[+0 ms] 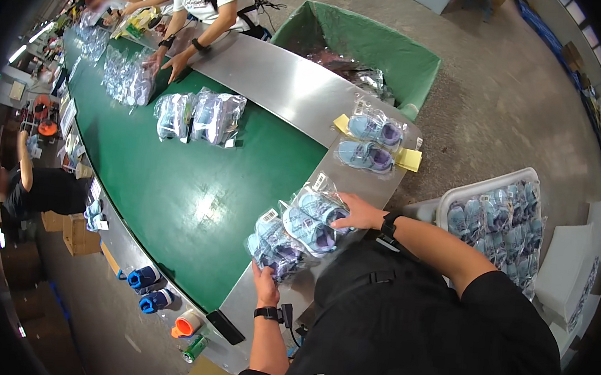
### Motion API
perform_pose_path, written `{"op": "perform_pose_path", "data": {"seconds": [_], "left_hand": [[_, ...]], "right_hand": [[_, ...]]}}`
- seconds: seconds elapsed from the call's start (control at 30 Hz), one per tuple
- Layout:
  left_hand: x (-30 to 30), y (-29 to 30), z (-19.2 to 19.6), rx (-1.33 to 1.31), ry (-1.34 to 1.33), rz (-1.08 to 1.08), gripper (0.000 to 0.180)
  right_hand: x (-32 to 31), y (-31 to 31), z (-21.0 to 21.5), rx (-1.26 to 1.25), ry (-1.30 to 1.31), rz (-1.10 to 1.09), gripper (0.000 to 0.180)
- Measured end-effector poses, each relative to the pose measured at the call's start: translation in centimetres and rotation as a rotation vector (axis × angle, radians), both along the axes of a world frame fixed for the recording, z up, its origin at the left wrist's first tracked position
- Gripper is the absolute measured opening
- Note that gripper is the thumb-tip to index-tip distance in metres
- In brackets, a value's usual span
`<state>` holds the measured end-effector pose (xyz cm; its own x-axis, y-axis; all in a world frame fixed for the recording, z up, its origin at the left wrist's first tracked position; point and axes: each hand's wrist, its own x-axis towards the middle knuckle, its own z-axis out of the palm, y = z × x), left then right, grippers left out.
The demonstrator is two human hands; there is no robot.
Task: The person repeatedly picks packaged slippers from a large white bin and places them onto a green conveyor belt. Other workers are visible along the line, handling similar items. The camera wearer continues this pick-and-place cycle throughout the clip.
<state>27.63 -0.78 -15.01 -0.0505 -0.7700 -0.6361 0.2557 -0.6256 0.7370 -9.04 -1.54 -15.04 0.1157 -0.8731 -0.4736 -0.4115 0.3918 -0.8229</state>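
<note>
Two clear plastic bags of light blue and purple children's shoes lie side by side at the belt's near end, partly over the metal edge. My left hand grips the lower end of the left bagged pair of shoes, its fingertips partly hidden by the plastic. The right bagged pair of shoes is held at its right side by my right hand, thumb and fingers closed on it. The two bags touch or nearly touch. Another bagged pair with yellow paper rests on the metal ledge beyond my right hand.
More bagged shoes lie on the green belt, where a co-worker's hands reach. A white crate of bagged shoes stands right. A green-lined bin is behind the ledge. Dark blue shoes, an orange cup and a phone sit left.
</note>
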Motion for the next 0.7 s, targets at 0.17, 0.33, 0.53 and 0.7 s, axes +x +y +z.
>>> {"op": "perform_pose_path", "data": {"seconds": [0.17,0.33,0.53,0.7], "left_hand": [[-0.1,-1.2,0.3,0.119,0.179,-0.034,0.060],[-0.3,-2.5,0.4,0.266,0.250,-0.082,0.050],[-2.7,-3.2,3.3,0.294,0.174,-0.174,0.047],[-5.5,-4.2,5.7,0.336,0.152,-0.369,0.046]], "right_hand": [[0.5,0.4,1.9,0.365,-0.399,-0.379,0.085],[-0.9,1.4,3.3,0.494,-0.487,-0.363,0.056],[-4.4,5.9,4.7,0.425,-0.548,-0.450,0.034],[-8.0,13.3,7.0,0.206,-0.537,-0.716,0.034]]}}
